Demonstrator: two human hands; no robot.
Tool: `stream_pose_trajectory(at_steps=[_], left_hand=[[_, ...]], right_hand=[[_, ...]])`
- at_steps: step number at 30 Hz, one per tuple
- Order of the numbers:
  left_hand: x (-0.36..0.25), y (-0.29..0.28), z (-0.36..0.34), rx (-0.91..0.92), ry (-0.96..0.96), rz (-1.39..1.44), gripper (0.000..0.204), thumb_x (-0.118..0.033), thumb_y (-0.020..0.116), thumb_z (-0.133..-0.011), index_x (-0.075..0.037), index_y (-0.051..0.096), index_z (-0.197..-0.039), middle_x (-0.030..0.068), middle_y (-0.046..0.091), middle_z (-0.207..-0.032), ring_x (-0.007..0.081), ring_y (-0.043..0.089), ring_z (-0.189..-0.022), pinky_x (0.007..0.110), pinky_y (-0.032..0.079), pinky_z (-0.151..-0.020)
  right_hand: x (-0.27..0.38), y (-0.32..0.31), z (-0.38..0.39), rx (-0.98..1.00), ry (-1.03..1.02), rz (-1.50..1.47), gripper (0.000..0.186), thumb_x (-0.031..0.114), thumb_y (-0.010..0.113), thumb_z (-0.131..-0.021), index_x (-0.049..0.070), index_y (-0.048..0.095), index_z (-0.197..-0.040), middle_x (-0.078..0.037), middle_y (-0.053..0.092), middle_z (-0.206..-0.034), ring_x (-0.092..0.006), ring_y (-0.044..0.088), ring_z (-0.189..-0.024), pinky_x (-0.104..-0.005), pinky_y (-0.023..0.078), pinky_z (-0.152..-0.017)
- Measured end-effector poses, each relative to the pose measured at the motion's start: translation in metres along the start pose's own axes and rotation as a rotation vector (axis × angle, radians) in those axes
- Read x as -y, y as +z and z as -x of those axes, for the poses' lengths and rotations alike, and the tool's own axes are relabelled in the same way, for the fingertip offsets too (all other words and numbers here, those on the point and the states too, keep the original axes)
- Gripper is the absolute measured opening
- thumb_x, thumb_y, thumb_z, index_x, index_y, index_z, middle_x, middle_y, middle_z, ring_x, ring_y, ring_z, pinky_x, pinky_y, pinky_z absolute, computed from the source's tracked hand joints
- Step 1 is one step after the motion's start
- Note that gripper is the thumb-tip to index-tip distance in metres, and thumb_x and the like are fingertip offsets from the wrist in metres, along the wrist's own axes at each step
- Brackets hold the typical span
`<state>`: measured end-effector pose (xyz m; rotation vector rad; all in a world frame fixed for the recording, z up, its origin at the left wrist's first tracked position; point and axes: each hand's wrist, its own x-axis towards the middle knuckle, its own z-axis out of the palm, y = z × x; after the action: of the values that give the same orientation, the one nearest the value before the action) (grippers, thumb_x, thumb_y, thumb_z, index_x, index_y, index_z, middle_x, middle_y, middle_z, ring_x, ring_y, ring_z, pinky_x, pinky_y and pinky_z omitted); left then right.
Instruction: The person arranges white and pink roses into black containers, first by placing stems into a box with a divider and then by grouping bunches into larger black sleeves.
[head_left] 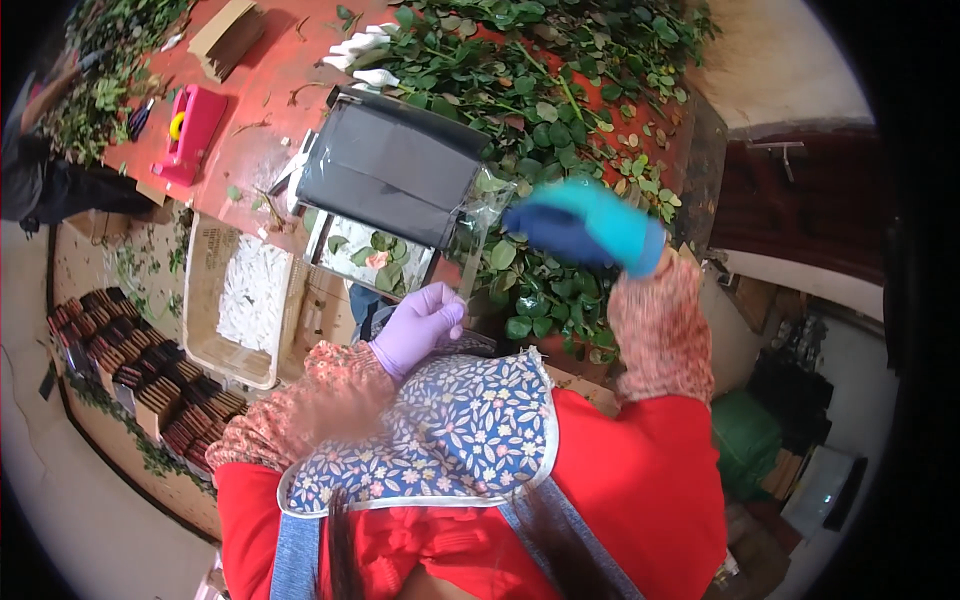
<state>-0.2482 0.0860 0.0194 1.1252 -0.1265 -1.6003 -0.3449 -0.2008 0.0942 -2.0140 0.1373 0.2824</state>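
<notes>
pinching the clear film (pixel 473 258) at its near end, the left hand (pixel 420 327) should hold it taut; the right hand (pixel 588 222), farther right, is blurred: grip cannot be told.

Left hand (pixel 415 328) gloved in thin, smooth, satiny rubber. Right hand (pixel 585 225) gloved thicker, too blurred to tell knit from rubber. Clear film (pixel 478 230) glossy, creased. Dark sheet (pixel 390 160) smooth, soft sheen. Counter (pixel 258 95) slick. Leaves (pixel 550 130) waxy. Tape dispenser (pixel 195 135) shiny plastic; crate (pixel 203 290) duller plastic. Cardboard (pixel 225 42) matt. Apron (pixel 440 430) printed cloth; sleeve covers (pixel 660 330) nubbly fabric.
</notes>
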Motion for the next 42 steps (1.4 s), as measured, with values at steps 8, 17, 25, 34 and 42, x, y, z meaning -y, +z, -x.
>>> stream_pose_trajectory(at_steps=[8, 17, 25, 34, 42], left_hand=[[0.0, 0.018, -0.004, 0.097, 0.321, -0.014, 0.013, -0.017, 0.057, -0.102, -0.007, 0.055, -0.094, -0.0037, 0.055, -0.077, 0.0046, 0.049, -0.066, 0.02, 0.041, -0.062], [0.091, -0.065, -0.053, 0.058, 0.397, -0.166, 0.008, -0.012, 0.056, -0.101, -0.007, 0.056, -0.094, -0.004, 0.051, -0.077, 0.0062, 0.049, -0.068, 0.022, 0.044, -0.063], [0.061, -0.059, -0.116, -0.489, 0.167, -0.836, 0.026, -0.025, 0.065, -0.093, 0.001, 0.067, -0.092, 0.0108, 0.07, -0.075, 0.0215, 0.069, -0.073, 0.035, 0.053, -0.07], [0.057, -0.057, -0.137, -0.61, -0.003, -0.637, 0.04, -0.041, 0.076, -0.08, -0.002, 0.076, -0.088, 0.0151, 0.074, -0.082, 0.0329, 0.072, -0.085, 0.042, 0.056, -0.082], [0.063, -0.044, -0.105, -0.649, 0.184, -1.032, 0.034, -0.033, 0.068, -0.085, 0.0, 0.074, -0.094, 0.0184, 0.071, -0.078, 0.0345, 0.071, -0.078, 0.044, 0.056, -0.075]], right_hand=[[-0.032, 0.136, -0.018, 0.081, -0.028, 0.471, 0.029, 0.027, 0.069, -0.083, 0.009, 0.064, -0.105, -0.012, 0.069, -0.087, -0.0303, 0.069, -0.076, -0.0416, 0.053, -0.067], [-0.035, 0.134, -0.015, 0.372, -0.028, 1.296, 0.068, 0.032, 0.083, -0.062, -0.001, 0.058, -0.115, -0.002, 0.068, -0.081, -0.0226, 0.07, -0.068, -0.0361, 0.048, -0.057], [-0.045, 0.129, -0.017, 0.353, -0.115, 1.241, 0.043, 0.023, 0.069, -0.082, -0.002, 0.059, -0.116, -0.007, 0.07, -0.085, -0.0218, 0.07, -0.07, -0.0382, 0.048, -0.059], [-0.026, 0.152, -0.002, 0.378, -0.063, 1.241, 0.037, 0.026, 0.06, -0.085, 0.004, 0.063, -0.115, -0.02, 0.063, -0.127, -0.0299, 0.069, -0.082, -0.0458, 0.051, -0.068], [-0.055, 0.158, -0.025, 0.194, -0.052, 1.217, 0.028, 0.022, 0.061, -0.087, 0.006, 0.069, -0.109, -0.014, 0.07, -0.106, -0.0259, 0.071, -0.077, -0.0434, 0.051, -0.059]])
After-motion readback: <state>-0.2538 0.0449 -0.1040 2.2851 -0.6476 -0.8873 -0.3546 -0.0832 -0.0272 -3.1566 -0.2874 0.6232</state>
